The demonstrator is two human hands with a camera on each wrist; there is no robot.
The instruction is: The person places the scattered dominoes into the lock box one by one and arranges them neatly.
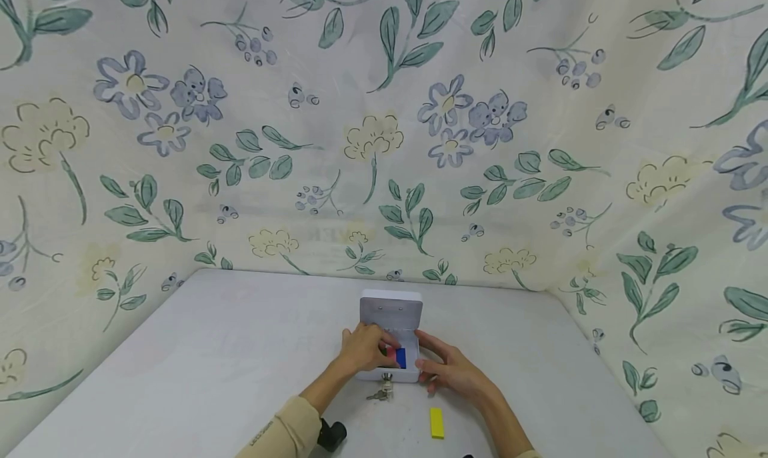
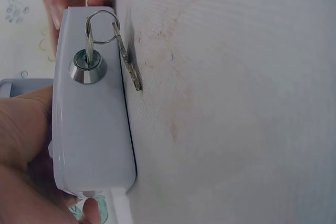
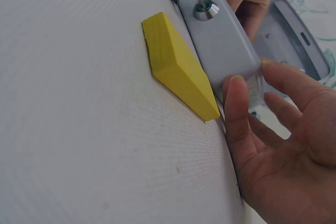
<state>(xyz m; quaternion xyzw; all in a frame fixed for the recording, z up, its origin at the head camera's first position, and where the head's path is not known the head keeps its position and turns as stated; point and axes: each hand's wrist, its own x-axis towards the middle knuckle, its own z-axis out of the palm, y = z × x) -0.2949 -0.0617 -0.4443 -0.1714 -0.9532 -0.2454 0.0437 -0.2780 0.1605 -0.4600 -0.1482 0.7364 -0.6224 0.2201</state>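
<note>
A small white metal cash box [image 1: 373, 375] stands on the table with its lid [image 1: 391, 313] raised. My left hand [image 1: 363, 347] reaches over the left wall into the box, thumb and fingertips at the two ends of a red block [image 1: 391, 354]. Beside it in the box lies a blue block [image 1: 401, 358], and a bit of green shows under the fingers. My right hand [image 1: 455, 371] holds the box's right side, its thumb at the front corner and fingers along the side wall. In the left wrist view a key [image 2: 89, 40] sits in the front lock [image 2: 87, 67].
A yellow block [image 1: 437, 423] lies on the white table [image 1: 240, 351] in front of the box, to the right. A second key [image 2: 127, 59] hangs from the ring down to the table. Black gear [image 1: 332, 435] is at the left wrist. Floral cloth [image 1: 372, 178] hangs behind.
</note>
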